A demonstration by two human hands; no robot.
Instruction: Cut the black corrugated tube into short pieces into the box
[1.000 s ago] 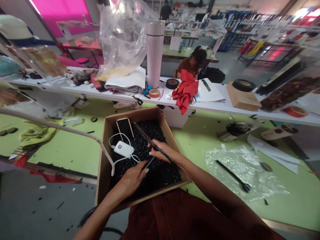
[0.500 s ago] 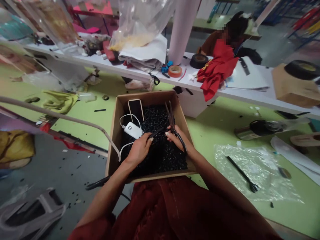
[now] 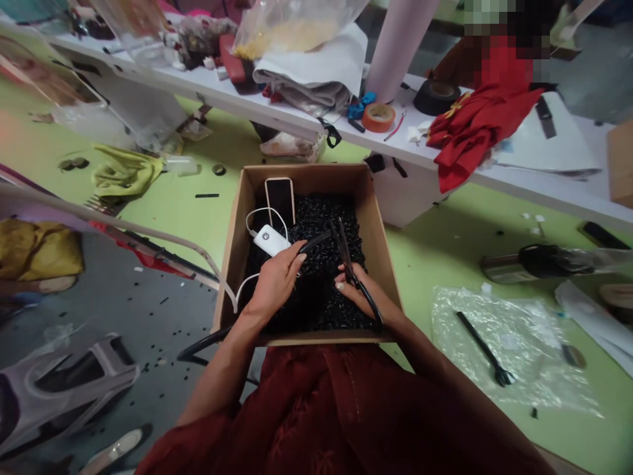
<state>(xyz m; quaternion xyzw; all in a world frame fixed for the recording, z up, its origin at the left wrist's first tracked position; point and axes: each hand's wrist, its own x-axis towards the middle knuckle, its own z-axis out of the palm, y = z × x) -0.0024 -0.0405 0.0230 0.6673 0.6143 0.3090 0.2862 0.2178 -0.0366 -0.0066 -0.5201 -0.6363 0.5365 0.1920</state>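
Note:
My left hand (image 3: pixel 277 280) is closed around a black corrugated tube (image 3: pixel 316 245), whose end points toward the scissors. The rest of the tube trails out over the near left edge of a cardboard box (image 3: pixel 390 274). My right hand (image 3: pixel 363 290) grips scissors (image 3: pixel 345 247), their blades up near the tube's tip. Beneath both hands the box holds many small black cut pieces (image 3: pixel 321 214). A phone (image 3: pixel 280 201) leans in the far left corner of the box. By my left hand lies a white power bank (image 3: pixel 271 240) with a white cable.
The box rests on a green table (image 3: pixel 420 244). A clear plastic bag (image 3: pixel 465 356) with a black strip (image 3: pixel 477 340) and a steel bottle (image 3: pixel 509 264) lie right. Behind runs a white shelf (image 3: pixel 306 122) with tape rolls and red cloth (image 3: pixel 482 135). A plastic stool (image 3: pixel 64 389) stands left.
The view has shifted, so the background sits differently. Both hands keep their hold; the scissors stay by the tube's end, with the blades looking closer together.

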